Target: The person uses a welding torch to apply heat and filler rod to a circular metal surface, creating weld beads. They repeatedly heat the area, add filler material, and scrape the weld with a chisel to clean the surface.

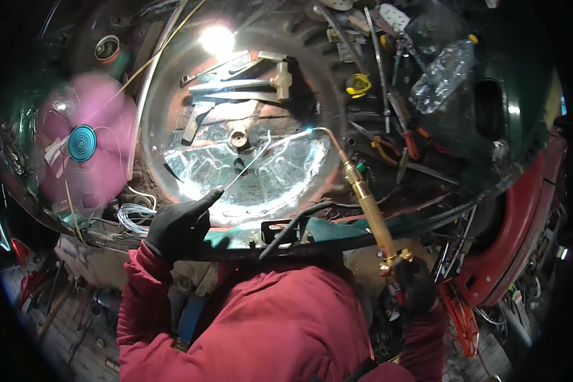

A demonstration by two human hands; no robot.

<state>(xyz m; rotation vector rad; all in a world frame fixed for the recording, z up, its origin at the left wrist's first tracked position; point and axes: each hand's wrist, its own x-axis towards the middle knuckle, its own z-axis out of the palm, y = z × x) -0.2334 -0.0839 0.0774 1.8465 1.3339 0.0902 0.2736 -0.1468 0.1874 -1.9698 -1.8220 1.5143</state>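
My left hand, in a black glove, is closed on a thin metal rod that slants up over a bright metal patch in the round well. My gloved right hand grips a brass torch by its lower end, with dark red hose or handle beneath the valves. The torch's bent copper neck rises to a small blue-white flame at the patch's upper right, beyond the rod's bent end. Above the patch lie a hammer and several metal bars around a central hub.
A pink fan with blurred blades is at left, beside white cable. A bright lamp shines at the back. Pliers, other tools and a plastic bottle lie at right. The green body edge crosses in front; red panel at right.
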